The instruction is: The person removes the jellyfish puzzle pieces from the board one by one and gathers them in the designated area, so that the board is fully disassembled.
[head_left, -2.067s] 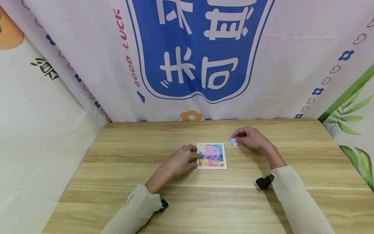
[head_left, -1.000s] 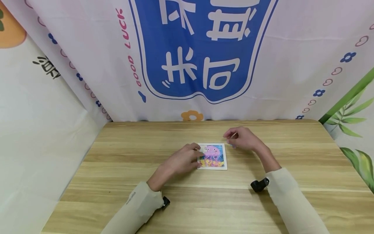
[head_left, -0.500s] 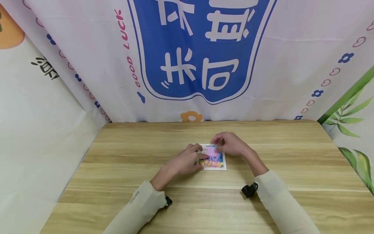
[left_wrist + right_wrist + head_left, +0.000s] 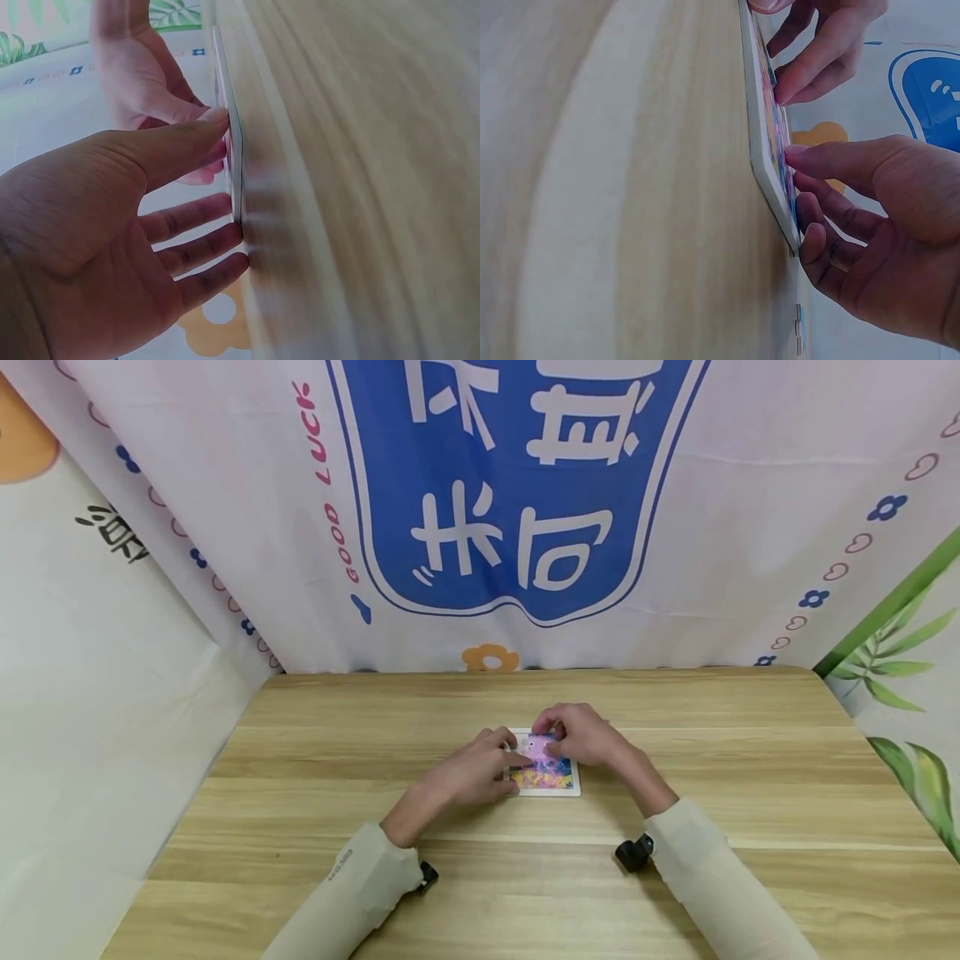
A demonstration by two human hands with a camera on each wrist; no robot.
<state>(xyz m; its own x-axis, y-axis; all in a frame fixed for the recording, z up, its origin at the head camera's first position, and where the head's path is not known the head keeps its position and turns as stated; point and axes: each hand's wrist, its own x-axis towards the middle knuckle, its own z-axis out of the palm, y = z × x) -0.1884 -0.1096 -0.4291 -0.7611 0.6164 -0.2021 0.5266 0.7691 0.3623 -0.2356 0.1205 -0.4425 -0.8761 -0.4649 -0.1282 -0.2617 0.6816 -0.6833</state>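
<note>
"GOOD LUCK" in pink (running vertically) on the backdrop banner [image 4: 480,510], beside large white characters

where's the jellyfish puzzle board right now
In the head view the jellyfish puzzle board lies flat at the middle of the wooden table, between the left hand and right hand, both touching it.

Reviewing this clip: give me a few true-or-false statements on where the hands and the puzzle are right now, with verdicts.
1. Both hands are at the jellyfish puzzle board. True: the left hand is at its left edge, the right hand over its upper part.
2. The puzzle board lies flat on the wooden table. True.
3. The right hand rests on the table far to the right of the board. False: its fingertips are on the board's picture face.
4. The left hand is lifted clear of the board. False: its fingers touch the board's edge.
5. A blue banner hangs behind the table. True.
</note>
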